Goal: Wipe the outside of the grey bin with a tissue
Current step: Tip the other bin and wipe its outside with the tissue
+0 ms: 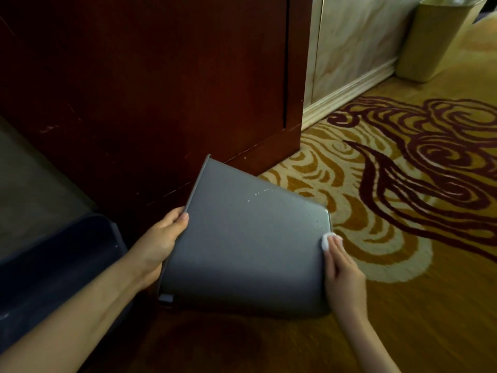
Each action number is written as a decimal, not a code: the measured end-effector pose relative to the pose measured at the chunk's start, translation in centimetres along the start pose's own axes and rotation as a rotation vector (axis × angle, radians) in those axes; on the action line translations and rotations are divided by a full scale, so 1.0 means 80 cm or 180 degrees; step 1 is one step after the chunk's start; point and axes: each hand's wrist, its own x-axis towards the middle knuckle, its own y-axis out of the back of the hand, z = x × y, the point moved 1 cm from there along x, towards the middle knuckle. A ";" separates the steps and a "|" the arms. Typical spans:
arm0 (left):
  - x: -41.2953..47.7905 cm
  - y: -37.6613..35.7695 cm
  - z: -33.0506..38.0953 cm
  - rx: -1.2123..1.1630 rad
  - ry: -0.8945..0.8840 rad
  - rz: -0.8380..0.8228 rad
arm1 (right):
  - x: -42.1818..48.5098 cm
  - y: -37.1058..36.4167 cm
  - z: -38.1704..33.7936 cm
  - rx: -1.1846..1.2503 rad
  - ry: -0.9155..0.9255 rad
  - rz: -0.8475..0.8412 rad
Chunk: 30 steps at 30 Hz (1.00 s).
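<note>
Forearms frame grey bin (250, 249), tipped on carpet (403, 305) | left hand (158, 246) clamps bin's rim edge | right hand (344, 275) presses tissue (326, 239) flat at bin's base-end corner | droplets lie rimward of tissue, along bin's long axis

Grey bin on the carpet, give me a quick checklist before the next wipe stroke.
1. Grey plastic bin tilted so its side faces up: ok.
2. Left hand gripping the bin's rim edge to steady it: ok.
3. Small white tissue under the right hand fingertips, touching the bin's edge: ok.
4. White specks near the upper edge not yet wiped: not ok.
5. Hidden far sides clean: cannot tell.
</note>
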 end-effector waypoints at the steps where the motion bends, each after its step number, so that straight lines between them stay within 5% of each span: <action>1: -0.001 0.000 0.000 -0.0010 0.0008 -0.0014 | 0.000 0.004 0.005 0.0268 -0.0207 0.0103; 4: 0.000 0.001 0.000 -0.0086 0.0043 -0.0042 | 0.011 0.015 -0.013 0.0784 -0.0395 0.0518; 7: 0.001 -0.001 0.002 -0.0125 0.0043 -0.0015 | 0.029 0.011 -0.078 0.1019 0.0074 0.0812; 13: 0.006 -0.010 0.005 -0.0107 -0.0206 0.0096 | 0.040 -0.082 -0.228 0.0100 0.1972 -0.0694; 15: 0.007 -0.012 0.005 -0.0222 -0.0235 0.0167 | 0.043 -0.102 -0.227 -0.0224 0.2153 -0.0927; 23: 0.014 -0.004 -0.004 -0.0456 -0.0110 -0.0031 | 0.094 -0.048 -0.074 -0.0514 0.0417 -0.0449; 30: 0.020 0.010 0.003 -0.0221 0.0072 -0.0053 | 0.064 -0.015 0.006 0.0520 -0.0572 0.0036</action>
